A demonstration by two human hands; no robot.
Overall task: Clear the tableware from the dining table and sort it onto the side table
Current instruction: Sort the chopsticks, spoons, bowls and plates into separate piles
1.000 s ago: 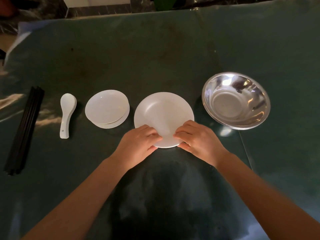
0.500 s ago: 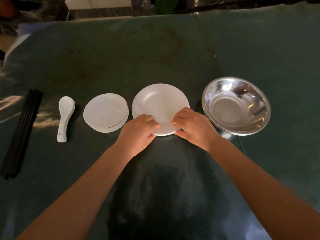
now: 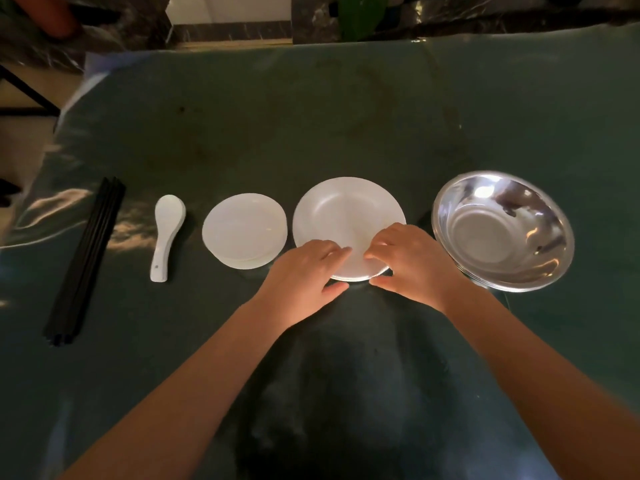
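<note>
A white plate (image 3: 346,209) lies on the dark green table (image 3: 311,126), and thin edges under its near rim suggest a stack. My left hand (image 3: 304,271) and my right hand (image 3: 408,261) both hold that near rim, fingers on top and thumbs at the edge. Left of the plate sits a stack of small white saucers (image 3: 242,226). Further left are a white ceramic spoon (image 3: 166,233) and a bundle of black chopsticks (image 3: 86,261). A shiny steel bowl (image 3: 502,230) stands to the right, close to my right hand.
The table's far edge meets a dark marble wall with a green leaf (image 3: 360,12). Its left edge drops to a light floor with a black frame (image 3: 24,95). My shadow darkens the near middle of the table.
Both hands have pushed the white plate away from me, into line with the saucers and the steel bowl. My fingers now lie flatter on its rim.
</note>
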